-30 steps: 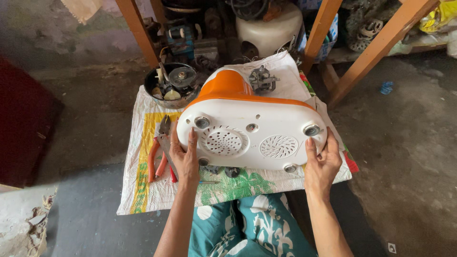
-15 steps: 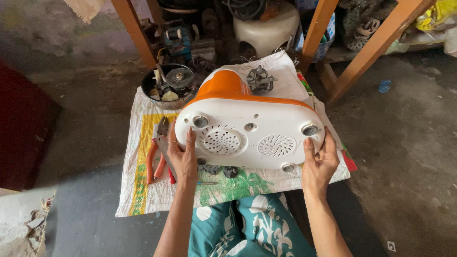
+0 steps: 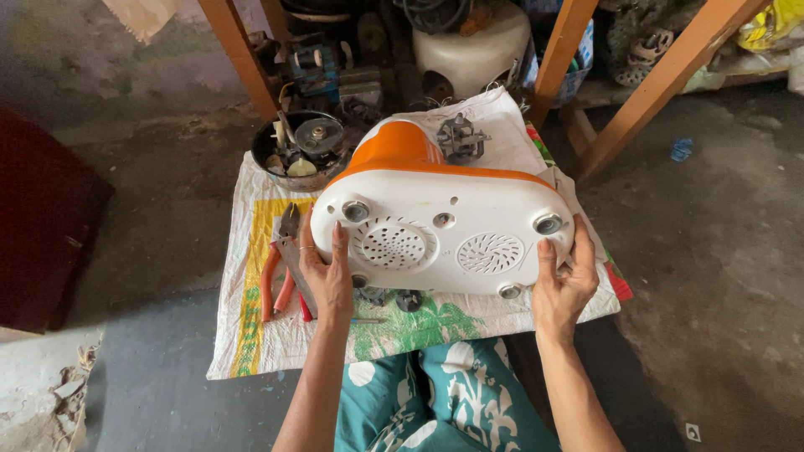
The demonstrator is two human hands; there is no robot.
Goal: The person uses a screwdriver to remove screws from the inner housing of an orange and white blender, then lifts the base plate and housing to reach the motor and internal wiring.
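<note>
Sideways, appliance base (image 3: 444, 234) (underside toward camera)

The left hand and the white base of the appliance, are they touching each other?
Touching. In the head view the left hand lies flat against the end of the white base, with its thumb pressed on the underside beside the round vent grille.
</note>
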